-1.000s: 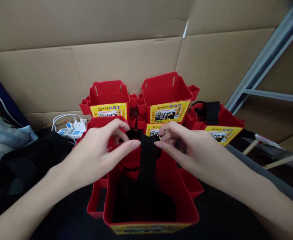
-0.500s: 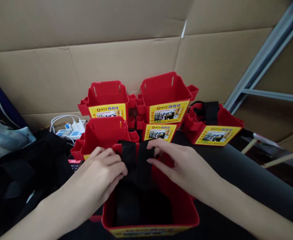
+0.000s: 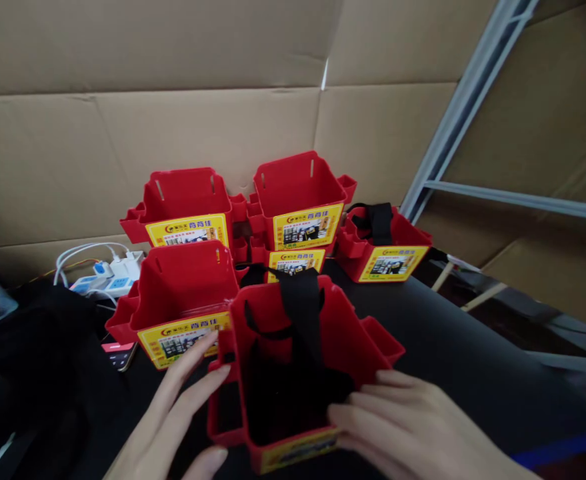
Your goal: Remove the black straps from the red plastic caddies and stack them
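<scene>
Left hand: the left hand (image 3: 180, 417) is open, fingers flat against the left side of the near red box (image 3: 293, 373).
Right hand: the right hand (image 3: 413, 430) is open too, fingers resting on the box's right front corner.
Near red box: it sits on the black table (image 3: 463, 373), between both hands.
Black strap (image 3: 303, 307): it hangs over the box's back wall, down inside.
Other red boxes (image 3: 183, 293): they stand just behind, with yellow labels.
Power strip (image 3: 107, 280): far left, by the cardboard wall (image 3: 123, 80).

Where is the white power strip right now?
In the head view, the white power strip lies far left by the cardboard wall, just left of the red bins.
</scene>
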{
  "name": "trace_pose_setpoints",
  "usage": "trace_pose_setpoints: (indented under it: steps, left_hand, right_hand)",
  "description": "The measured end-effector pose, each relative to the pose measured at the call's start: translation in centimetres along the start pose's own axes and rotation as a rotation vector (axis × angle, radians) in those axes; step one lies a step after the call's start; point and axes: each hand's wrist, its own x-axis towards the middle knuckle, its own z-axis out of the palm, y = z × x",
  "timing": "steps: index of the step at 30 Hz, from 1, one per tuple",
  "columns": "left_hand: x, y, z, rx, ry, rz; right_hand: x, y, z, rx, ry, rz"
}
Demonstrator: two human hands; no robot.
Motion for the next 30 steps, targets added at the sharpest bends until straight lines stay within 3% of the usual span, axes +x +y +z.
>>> trace_pose_setpoints:
  steps: [3,8,12,20,22,24,27,28,30]
  left_hand:
    - [1.2,0.5,1.3,0.062,-0.105,0.121]
    - [1.9,-0.1,4.9,0.064,-0.281,0.244]
    - [1.5,-0.8,6.6,-0.079,-0.405,0.189]
    - [1.0,-0.9,6.8,-0.152,-0.546,0.078]
    - [0.9,-1.2,6.8,-0.164,-0.554,0.079]
    - [1.1,-1.8,6.9,-0.186,-0.561,0.108]
    - [1.8,-2.9,7.1,-0.241,-0.542,0.169]
    - [2.1,-3.2,7.2,-0.261,-0.524,0.184]
    - [2.7,-3.8,7.4,-0.292,-0.492,0.207]
  right_hand:
    - [-1.8,4.0,-1.8,-0.027,0.064,0.112]
    - [-5.9,12.6,-3.7,-0.033,0.118,0.231]
    - [-8.4,18.6,-4.4,-0.073,0.151,0.321]
    - [-11.0,27.5,-3.7,-0.225,0.271,0.301]
    - [-11.1,27.9,-3.7,-0.275,0.287,0.262]
    - [-10.3,26.6,-3.3,-0.341,0.353,0.228]
    - [-7.3,21.2,-1.2,-0.395,0.508,0.196]
    - [-6.0,18.8,0.0,-0.348,0.533,0.125]
    - [-3.1,13.9,3.1,-0.133,0.377,0.051]
